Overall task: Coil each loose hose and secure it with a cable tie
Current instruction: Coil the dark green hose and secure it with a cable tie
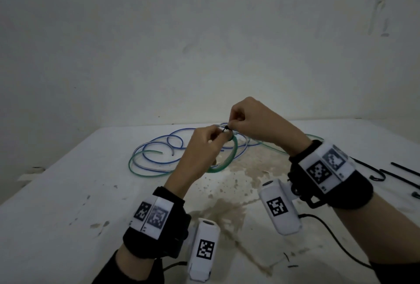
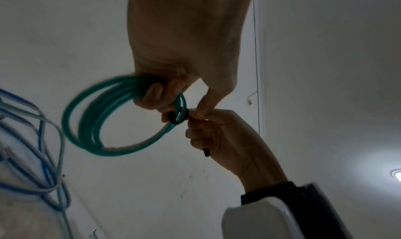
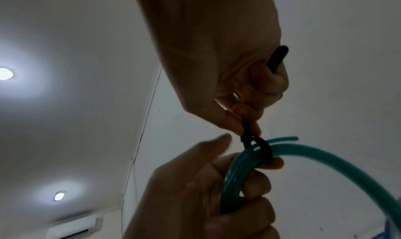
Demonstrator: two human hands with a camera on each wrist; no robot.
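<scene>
My left hand (image 1: 217, 136) grips a coiled green hose (image 1: 230, 158) above the table, its fingers curled round the bundle (image 2: 91, 122). A black cable tie (image 1: 226, 128) is looped around the coil beside my left fingers (image 2: 175, 119). My right hand (image 1: 234, 122) pinches the tie's strap just above the loop (image 3: 263, 150). The strap's free tail (image 3: 277, 57) runs through my right palm and sticks out past the little finger. In the right wrist view the green hose (image 3: 238, 170) passes through my left fist, its cut end showing beyond the tie.
Loose blue hoses (image 1: 156, 145) and a loose green hose (image 1: 136, 170) lie tangled on the stained white table (image 1: 68, 192) behind my hands. Spare black cable ties (image 1: 404, 172) lie at the right edge. A plain wall stands behind the table.
</scene>
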